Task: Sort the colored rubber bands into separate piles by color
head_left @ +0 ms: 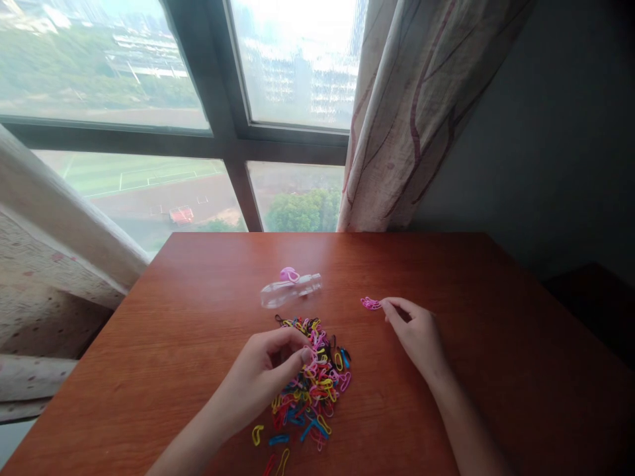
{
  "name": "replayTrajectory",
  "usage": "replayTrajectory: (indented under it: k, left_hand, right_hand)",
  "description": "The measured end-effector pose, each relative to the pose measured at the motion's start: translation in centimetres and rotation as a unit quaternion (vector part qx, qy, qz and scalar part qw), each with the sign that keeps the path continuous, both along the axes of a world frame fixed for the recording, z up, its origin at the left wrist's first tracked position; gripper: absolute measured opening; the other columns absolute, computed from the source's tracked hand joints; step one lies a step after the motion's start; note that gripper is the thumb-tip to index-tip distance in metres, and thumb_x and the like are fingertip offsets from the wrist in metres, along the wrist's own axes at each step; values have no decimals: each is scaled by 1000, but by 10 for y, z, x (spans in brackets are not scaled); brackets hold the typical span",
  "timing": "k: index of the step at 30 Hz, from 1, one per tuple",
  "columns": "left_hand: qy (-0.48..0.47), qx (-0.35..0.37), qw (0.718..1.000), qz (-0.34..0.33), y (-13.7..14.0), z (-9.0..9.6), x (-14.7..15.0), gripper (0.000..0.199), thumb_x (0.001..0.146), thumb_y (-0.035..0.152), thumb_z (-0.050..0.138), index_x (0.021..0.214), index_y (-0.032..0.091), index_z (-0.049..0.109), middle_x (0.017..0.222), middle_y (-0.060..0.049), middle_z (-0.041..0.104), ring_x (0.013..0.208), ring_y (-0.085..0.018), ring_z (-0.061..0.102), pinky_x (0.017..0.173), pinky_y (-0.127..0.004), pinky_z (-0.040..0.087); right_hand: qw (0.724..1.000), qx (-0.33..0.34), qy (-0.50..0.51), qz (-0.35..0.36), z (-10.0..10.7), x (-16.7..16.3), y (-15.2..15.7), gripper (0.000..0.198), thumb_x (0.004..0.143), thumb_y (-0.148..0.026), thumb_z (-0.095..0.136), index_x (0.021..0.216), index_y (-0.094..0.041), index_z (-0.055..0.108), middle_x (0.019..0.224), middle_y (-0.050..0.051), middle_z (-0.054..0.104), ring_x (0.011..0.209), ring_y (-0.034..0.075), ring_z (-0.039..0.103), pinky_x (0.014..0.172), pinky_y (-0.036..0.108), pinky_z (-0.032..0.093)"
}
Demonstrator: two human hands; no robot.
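Note:
A heap of small rubber bands [325, 383] in pink, yellow, red, blue and black lies mid-table. Over its left side is my left hand [270, 367], thumb and forefinger pinched together at a pink rubber band; the fingertips partly hide it. To the right, a small separate cluster of pink rubber bands [370, 303] rests on the wood. My right hand [414, 334] is closed in a pinch at the right end of this cluster, touching it. Whether a single band or several are between those fingertips is too small to tell.
Behind the heap a clear plastic bottle [278, 295] lies on its side, with a round pink piece [288, 274] against it. Loose bands, including a yellow one [256, 434], lie near the front. The brown table [173, 317] reaches the window; curtains [391, 132] hang at both sides.

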State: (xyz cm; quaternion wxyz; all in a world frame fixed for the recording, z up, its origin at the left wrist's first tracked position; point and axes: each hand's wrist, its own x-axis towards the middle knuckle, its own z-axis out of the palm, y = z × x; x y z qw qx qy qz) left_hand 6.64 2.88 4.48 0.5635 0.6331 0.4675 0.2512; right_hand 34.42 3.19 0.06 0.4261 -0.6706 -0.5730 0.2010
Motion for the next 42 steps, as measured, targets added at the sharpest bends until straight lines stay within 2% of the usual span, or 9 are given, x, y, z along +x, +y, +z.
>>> replayTrajectory:
  k: [5,9,15,20,22,25,30,35,42]
  left_hand:
    - [4,3,1000,0,0,1,0,27,88,39,61,79,14,66,68,-1,58,65,-14,49,58,-23,38]
    - [5,4,1000,-3,0,0,-1,27,89,39,61,79,14,65,69,-1,59,66,-14,50,59,-23,38]
    - [6,5,1000,-4,-1,0,-2,27,90,39,60,80,14,65,69,-1,58,66,-14,50,59,-23,37]
    - [2,10,1000,5,0,-2,-1,25,89,37,61,80,14,65,67,0,56,64,-13,47,57,-22,36]
    - [-3,12,1000,13,-1,-3,1,25,89,36,62,80,14,66,67,0,57,63,-12,47,56,-21,36]
    - [-3,34,999,27,-1,-3,5,23,88,34,64,80,14,69,67,-1,61,62,-12,49,55,-21,38]
    - [17,127,991,40,-3,-3,9,16,86,27,65,83,16,75,68,-2,67,61,-13,52,57,-22,40]
    - [43,167,985,22,-4,-4,12,13,86,22,66,79,17,76,67,-1,70,60,-13,56,58,-22,41]
    - [32,186,982,22,-4,-8,13,12,85,19,66,82,18,77,74,-3,74,68,-15,64,65,-24,46]
  right_hand:
    - [993,27,-115,6,-12,7,6,28,92,-37,54,85,-22,77,83,6,77,72,23,71,68,31,53]
    - [988,46,-148,26,-16,3,7,28,94,-35,53,88,-23,77,84,5,77,72,22,71,68,31,53]
    - [991,42,-125,18,-14,6,7,28,95,-34,52,92,-20,76,91,7,77,80,23,72,73,33,54]
    - [999,18,-30,-5,-8,2,3,27,93,-36,56,95,-18,76,87,7,76,76,22,70,70,32,53]
    - [1000,5,21,21,-4,-7,-2,25,93,-37,58,95,-19,75,88,6,75,75,21,69,69,30,53]
    - [990,-15,82,115,5,-28,-11,21,93,-34,59,92,-21,74,89,4,74,74,18,67,66,26,51]
    - [956,-37,99,273,18,-61,-23,14,92,-31,64,94,-21,73,79,1,68,67,14,60,60,23,44]
    - [950,-18,96,296,14,-69,-24,12,92,-24,63,87,-20,74,79,1,71,72,14,63,66,23,44]
    - [949,-14,103,297,16,-69,-26,10,90,-24,66,85,-19,73,78,1,71,69,14,63,64,23,44]
